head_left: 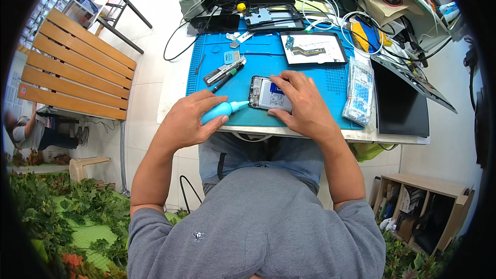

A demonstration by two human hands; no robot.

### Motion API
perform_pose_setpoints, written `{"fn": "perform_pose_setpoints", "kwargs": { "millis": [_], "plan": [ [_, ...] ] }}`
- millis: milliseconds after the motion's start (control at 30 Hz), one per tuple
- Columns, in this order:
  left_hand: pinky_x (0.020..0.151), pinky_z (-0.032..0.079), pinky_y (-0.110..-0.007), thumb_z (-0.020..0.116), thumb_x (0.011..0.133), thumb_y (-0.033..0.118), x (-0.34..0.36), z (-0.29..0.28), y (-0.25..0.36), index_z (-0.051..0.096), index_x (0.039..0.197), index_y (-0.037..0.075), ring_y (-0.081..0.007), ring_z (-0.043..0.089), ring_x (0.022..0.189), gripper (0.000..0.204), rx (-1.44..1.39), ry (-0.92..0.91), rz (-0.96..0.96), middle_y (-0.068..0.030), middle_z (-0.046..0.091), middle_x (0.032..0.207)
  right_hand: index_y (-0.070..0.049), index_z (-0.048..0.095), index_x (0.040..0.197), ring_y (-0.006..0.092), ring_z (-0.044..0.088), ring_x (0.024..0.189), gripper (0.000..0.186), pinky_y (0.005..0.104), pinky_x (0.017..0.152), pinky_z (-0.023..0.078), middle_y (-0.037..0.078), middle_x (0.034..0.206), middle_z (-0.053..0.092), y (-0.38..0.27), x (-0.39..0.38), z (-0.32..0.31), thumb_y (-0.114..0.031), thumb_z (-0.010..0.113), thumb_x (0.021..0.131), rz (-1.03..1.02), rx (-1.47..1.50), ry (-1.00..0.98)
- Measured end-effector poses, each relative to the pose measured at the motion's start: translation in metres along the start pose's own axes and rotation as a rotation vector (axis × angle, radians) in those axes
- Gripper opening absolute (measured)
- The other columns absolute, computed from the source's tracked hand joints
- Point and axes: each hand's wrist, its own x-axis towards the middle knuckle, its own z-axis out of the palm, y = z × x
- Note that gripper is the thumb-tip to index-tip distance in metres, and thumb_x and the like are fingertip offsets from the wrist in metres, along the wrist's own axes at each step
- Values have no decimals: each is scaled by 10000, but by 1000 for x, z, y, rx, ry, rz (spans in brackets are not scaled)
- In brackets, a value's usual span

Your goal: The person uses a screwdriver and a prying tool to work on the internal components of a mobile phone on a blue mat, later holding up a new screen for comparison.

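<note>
My left hand (pixel 183 119) is closed around a light blue squeeze-bulb air blower (pixel 218 112). The blower's pale nozzle points right, at the near left edge of an opened smartphone (pixel 262 96). With its back off, the phone shows a silver battery and a dark circuit area at its left end. My right hand (pixel 307 106) grips the phone at its right end, fingers on the far edge and thumb on the near one. Beneath both lies a blue repair mat (pixel 240 119). Just beyond my left hand rest a dark screwdriver (pixel 222 81) and a black-and-grey strip (pixel 213 75).
A white-faced panel (pixel 313 49) with a flex cable on it lies behind the phone. To the right are a bubble-wrapped bundle (pixel 358 90) and a dark screen (pixel 400 103). Phone frames (pixel 274 18) and tangled white cables (pixel 330 8) crowd the back.
</note>
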Motion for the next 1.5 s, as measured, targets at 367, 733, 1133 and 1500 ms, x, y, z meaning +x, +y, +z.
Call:
{"fn": "perform_pose_setpoints", "kwargs": {
  "millis": [367,733,1133,1500],
  "plan": [
    [815,630,-447,850,991,343,2,2,-4,841,1300,45,-367,794,936,429,-26,13,28,-184,795,1085,-46,642,1545,387,605,1359,784,497,1167,471,189,1446,644,-1,-1,0,-237,962,855,12,-9,-3],
    [1119,593,-380,826,1042,69,66,-28,-77,528,1636,-39,-242,710,1300,673,-570,472,-12,-171,689,1433,11,684,1470,395,580,1370,685,499,1205,444,191,1415,676,4,1,-2,-303,921,910,-16,-53,-45],
    [919,672,-369,940,899,189,141,-11,-102,733,1280,-3,-243,843,964,475,-125,611,-162,-158,854,1083,15,684,1479,403,578,1399,679,509,1235,424,193,1468,677,2,-7,5,-313,904,927,3,-71,-11],
    [804,639,-330,975,907,210,119,-16,-73,788,1192,18,-186,777,825,392,62,715,-45,-69,814,953,5,682,1484,397,577,1405,685,515,1239,422,185,1476,677,6,-10,5,-326,906,929,6,-65,0]
  ]
}}
